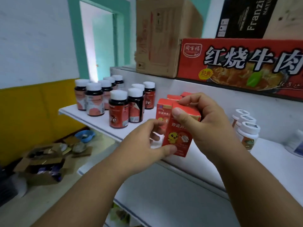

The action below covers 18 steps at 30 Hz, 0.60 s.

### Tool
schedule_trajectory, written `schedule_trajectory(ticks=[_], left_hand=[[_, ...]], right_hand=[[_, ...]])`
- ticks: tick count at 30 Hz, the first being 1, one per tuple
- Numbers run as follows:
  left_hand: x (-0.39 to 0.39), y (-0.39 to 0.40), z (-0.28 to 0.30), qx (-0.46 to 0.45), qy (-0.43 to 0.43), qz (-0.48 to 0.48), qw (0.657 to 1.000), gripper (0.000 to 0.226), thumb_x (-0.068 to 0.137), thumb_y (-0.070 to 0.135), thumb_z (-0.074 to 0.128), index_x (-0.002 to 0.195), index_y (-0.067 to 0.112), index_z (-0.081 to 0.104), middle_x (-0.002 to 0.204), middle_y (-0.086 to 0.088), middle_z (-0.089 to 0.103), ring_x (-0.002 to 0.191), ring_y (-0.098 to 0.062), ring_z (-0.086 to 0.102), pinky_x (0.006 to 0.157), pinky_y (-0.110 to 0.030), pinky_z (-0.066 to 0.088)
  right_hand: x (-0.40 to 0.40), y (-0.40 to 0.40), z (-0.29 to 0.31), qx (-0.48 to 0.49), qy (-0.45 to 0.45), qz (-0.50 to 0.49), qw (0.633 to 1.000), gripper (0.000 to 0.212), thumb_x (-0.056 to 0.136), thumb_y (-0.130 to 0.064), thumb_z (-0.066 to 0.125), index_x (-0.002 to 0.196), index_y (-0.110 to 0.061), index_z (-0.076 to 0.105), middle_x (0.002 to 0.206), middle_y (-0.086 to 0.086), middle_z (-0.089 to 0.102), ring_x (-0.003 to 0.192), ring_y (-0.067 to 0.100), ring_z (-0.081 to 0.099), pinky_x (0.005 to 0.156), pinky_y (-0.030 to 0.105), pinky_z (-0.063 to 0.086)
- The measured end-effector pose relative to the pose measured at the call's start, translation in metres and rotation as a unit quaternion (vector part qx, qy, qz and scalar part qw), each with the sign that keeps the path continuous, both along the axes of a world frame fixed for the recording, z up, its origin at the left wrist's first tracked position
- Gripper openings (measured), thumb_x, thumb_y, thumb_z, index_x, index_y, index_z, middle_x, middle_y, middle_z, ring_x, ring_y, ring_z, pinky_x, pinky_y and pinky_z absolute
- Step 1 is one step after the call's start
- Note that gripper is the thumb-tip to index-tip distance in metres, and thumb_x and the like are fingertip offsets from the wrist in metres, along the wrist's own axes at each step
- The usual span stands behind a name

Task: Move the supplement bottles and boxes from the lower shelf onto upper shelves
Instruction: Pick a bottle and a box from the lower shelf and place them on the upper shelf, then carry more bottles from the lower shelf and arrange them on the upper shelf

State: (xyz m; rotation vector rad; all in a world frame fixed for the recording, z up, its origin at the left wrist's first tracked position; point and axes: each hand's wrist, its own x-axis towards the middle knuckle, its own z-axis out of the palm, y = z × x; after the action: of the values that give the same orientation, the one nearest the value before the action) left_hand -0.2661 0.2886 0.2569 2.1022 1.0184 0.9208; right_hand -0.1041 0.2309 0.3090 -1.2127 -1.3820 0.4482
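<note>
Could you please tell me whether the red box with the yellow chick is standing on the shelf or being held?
Held. The left hand pinches the red box at its bottom and the right hand grips its top.

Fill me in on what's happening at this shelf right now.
A person is stocking a white shelf. Both hands hold one small red box with a yellow chick on it: the left hand pinches its lower edge, the right hand grips its top. More red boxes stand just behind it. Dark bottles with white caps are grouped to the left, white bottles to the right. Large cartons sit on the shelf above.
</note>
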Motion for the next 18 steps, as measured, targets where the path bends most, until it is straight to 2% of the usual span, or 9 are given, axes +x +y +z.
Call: schedule_trajectory(ticks=[3,6,7,10,13,16,18], left_hand=[[0.001,0.046,-0.002,0.008,0.049,-0.047,0.998,0.051,0.072,0.055,0.076,0.114,0.044,0.049,0.106,0.026,0.059,0.093,0.009,0.055,0.081,-0.02,0.047],[-0.001,0.069,-0.01,0.027,0.067,-0.066,0.995,0.039,0.075,0.057,0.073,0.1,0.04,0.049,0.102,0.022,0.058,0.093,0.009,0.055,0.078,-0.02,0.046],[-0.001,0.072,-0.012,0.041,0.071,-0.073,0.994,0.037,0.076,0.057,0.072,0.098,0.039,0.049,0.1,0.021,0.058,0.093,0.008,0.054,0.077,-0.02,0.046],[-0.001,0.071,-0.014,0.109,0.084,-0.09,0.986,0.031,0.079,0.056,0.068,0.096,0.036,0.05,0.092,0.023,0.054,0.093,0.001,0.052,0.076,-0.023,0.045],[-0.002,0.064,-0.013,0.146,0.087,-0.088,0.981,0.028,0.081,0.055,0.065,0.092,0.035,0.048,0.088,0.023,0.052,0.091,-0.004,0.052,0.074,-0.025,0.045],[-0.006,0.051,-0.015,0.172,0.084,-0.073,0.979,0.027,0.082,0.055,0.062,0.086,0.035,0.045,0.083,0.021,0.051,0.082,-0.004,0.048,0.065,-0.019,0.037],[-0.008,0.036,-0.019,0.196,0.084,-0.087,0.973,0.025,0.083,0.054,0.062,0.085,0.035,0.046,0.08,0.021,0.05,0.08,-0.003,0.048,0.065,-0.017,0.036]], right_hand=[[-0.003,0.031,-0.005,-0.008,-0.026,-0.095,0.995,0.038,0.066,-0.054,0.069,0.096,-0.033,0.06,0.1,-0.011,0.065,0.089,0.007,0.065,0.078,0.037,0.06],[-0.002,0.053,-0.018,-0.014,-0.145,-0.198,0.969,0.021,0.08,-0.04,0.073,0.094,-0.037,0.057,0.108,-0.011,0.055,0.095,-0.004,0.055,0.081,0.012,0.049],[-0.003,0.056,-0.021,-0.012,-0.176,-0.223,0.959,0.02,0.081,-0.039,0.072,0.095,-0.034,0.059,0.108,-0.011,0.053,0.097,-0.005,0.053,0.082,0.01,0.046],[-0.007,0.054,-0.025,0.007,-0.234,-0.279,0.931,0.024,0.08,-0.046,0.068,0.095,-0.028,0.063,0.111,-0.012,0.051,0.106,0.006,0.052,0.09,0.025,0.047],[-0.014,0.038,-0.027,0.021,-0.247,-0.309,0.918,0.026,0.081,-0.047,0.066,0.098,-0.029,0.061,0.112,-0.012,0.051,0.108,0.007,0.05,0.088,0.018,0.042],[-0.019,0.015,-0.031,0.033,-0.255,-0.33,0.908,0.026,0.083,-0.042,0.07,0.101,-0.027,0.061,0.111,-0.012,0.054,0.104,0.002,0.049,0.086,0.018,0.043],[-0.021,-0.003,-0.033,0.026,-0.263,-0.339,0.903,0.025,0.083,-0.041,0.071,0.102,-0.028,0.059,0.11,-0.015,0.053,0.102,-0.001,0.048,0.085,0.016,0.044]])
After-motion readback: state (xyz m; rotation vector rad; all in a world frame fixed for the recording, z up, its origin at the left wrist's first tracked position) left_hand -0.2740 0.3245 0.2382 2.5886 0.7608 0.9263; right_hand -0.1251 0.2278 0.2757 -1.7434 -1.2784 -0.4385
